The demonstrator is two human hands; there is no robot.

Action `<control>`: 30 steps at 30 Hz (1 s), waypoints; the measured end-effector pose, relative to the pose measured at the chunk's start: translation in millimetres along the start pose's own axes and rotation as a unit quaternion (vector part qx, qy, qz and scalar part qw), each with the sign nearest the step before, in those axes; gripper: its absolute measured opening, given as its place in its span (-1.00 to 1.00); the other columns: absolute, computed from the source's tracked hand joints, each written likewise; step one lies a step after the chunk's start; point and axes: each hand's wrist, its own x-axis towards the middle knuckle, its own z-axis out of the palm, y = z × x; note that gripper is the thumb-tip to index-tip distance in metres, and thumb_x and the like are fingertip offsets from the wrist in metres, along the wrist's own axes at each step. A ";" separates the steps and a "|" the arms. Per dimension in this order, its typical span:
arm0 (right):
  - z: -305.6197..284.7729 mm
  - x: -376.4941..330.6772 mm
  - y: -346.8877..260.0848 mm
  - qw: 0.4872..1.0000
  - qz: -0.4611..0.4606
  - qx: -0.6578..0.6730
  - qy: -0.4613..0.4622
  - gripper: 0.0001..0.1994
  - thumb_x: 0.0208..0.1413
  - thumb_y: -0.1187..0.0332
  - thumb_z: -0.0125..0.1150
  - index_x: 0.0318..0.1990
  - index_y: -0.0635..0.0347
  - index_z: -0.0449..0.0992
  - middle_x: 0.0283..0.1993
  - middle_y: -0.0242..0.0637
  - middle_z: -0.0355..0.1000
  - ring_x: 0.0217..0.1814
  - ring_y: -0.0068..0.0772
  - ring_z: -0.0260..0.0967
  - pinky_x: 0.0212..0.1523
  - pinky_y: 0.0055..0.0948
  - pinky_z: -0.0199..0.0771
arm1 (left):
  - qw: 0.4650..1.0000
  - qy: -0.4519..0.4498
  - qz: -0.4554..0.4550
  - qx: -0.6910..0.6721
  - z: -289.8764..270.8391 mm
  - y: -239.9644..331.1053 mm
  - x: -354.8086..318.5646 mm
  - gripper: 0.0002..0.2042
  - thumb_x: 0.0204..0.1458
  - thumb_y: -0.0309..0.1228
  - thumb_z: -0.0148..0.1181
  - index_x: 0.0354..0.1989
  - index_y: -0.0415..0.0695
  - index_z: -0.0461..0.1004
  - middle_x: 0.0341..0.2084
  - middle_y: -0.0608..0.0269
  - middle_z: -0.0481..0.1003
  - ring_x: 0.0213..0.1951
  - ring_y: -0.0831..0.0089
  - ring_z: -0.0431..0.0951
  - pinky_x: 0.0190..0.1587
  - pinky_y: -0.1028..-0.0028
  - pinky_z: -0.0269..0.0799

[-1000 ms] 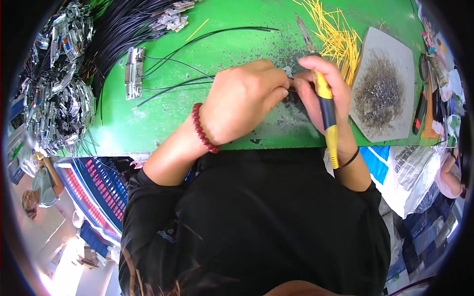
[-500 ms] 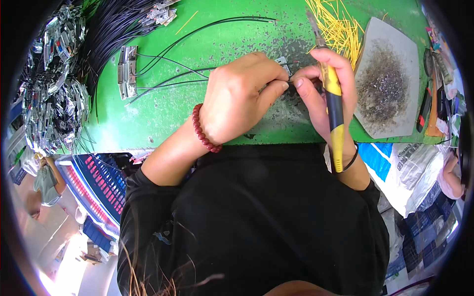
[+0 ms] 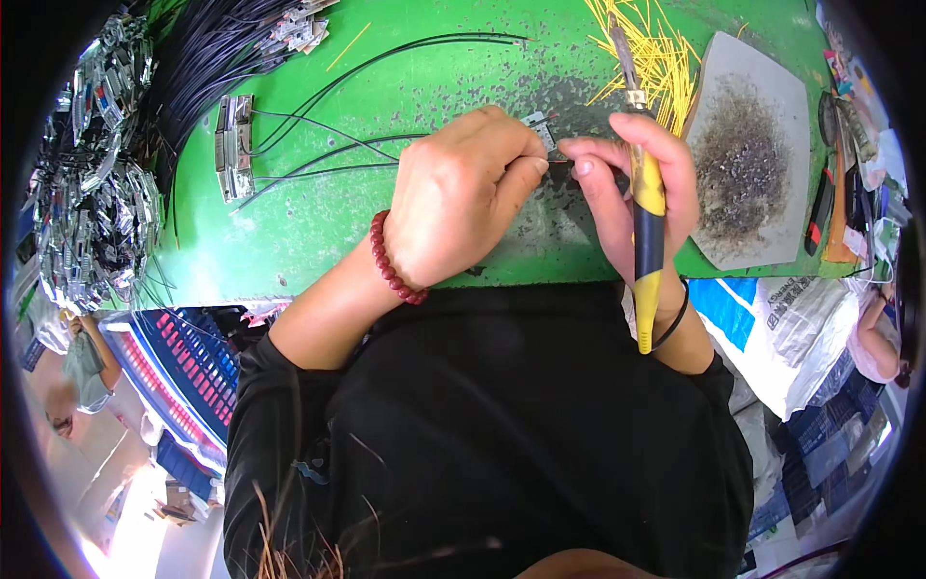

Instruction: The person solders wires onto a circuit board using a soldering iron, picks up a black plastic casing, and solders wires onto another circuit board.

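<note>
My left hand pinches a thin black wire between thumb and forefinger, and the wire's reddish end pokes out toward my right hand. In my right hand a yellow-and-black soldering iron lies upright against the palm, its metal tip pointing away from me. My right thumb and forefinger are close together beside the wire end; whether they touch it I cannot tell. A small metal piece shows just beyond my left fingertips. Black wires run left from my left hand to a silvery metal part on the green table.
Bundled silvery parts hang at the table's left, beside a heap of black wires. Thin yellow tubes lie at the back right. A grey slab with dark residue sits right, near several hand tools.
My right fingertips have drawn slightly away from my left ones, so the reddish wire end now shows. The soldering iron has turned a little more upright in my right hand.
</note>
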 end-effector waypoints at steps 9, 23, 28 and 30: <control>-19.6 6.0 5.5 0.999 0.044 -0.026 0.003 -0.75 0.22 0.51 0.11 0.03 0.30 0.38 -0.15 -0.22 0.50 -0.17 -0.44 0.56 -0.27 -0.59 0.52 | 0.996 0.026 0.062 0.052 14.0 -16.8 0.3 -0.92 -0.11 -0.53 0.28 -0.44 -0.14 0.48 -0.46 0.19 0.50 -0.43 0.21 0.53 -0.42 0.35 0.47; -139.6 -35.9 -10.4 0.978 0.004 -0.056 0.203 -0.50 0.23 0.04 0.06 -0.06 0.42 0.53 -0.29 -0.20 0.47 -0.48 -0.62 0.28 -0.46 -0.64 0.24 | 0.977 -0.034 0.145 0.154 5.8 -17.4 13.7 -0.87 -0.20 -0.66 0.28 -0.46 -0.21 0.49 -0.33 0.14 0.59 -0.42 0.27 0.55 -0.37 0.39 0.49; -189.7 -13.4 2.1 0.931 0.031 -0.121 0.342 -0.83 0.06 0.51 0.13 -0.20 0.36 0.49 -0.43 -0.35 0.42 -0.52 -0.68 0.25 -0.46 -0.66 0.23 | 0.988 0.003 0.071 0.140 17.2 -12.0 15.1 -0.88 -0.19 -0.62 0.33 -0.47 -0.21 0.51 -0.35 0.14 0.59 -0.36 0.23 0.59 -0.31 0.39 0.52; -201.1 -12.1 7.8 0.928 0.020 -0.099 0.360 -0.88 -0.01 0.58 0.15 -0.27 0.30 0.44 -0.49 -0.44 0.37 -0.53 -0.70 0.24 -0.47 -0.66 0.22 | 0.985 0.002 0.065 0.157 22.4 -4.3 17.5 -0.88 -0.19 -0.62 0.34 -0.47 -0.21 0.51 -0.36 0.14 0.59 -0.36 0.23 0.59 -0.31 0.39 0.52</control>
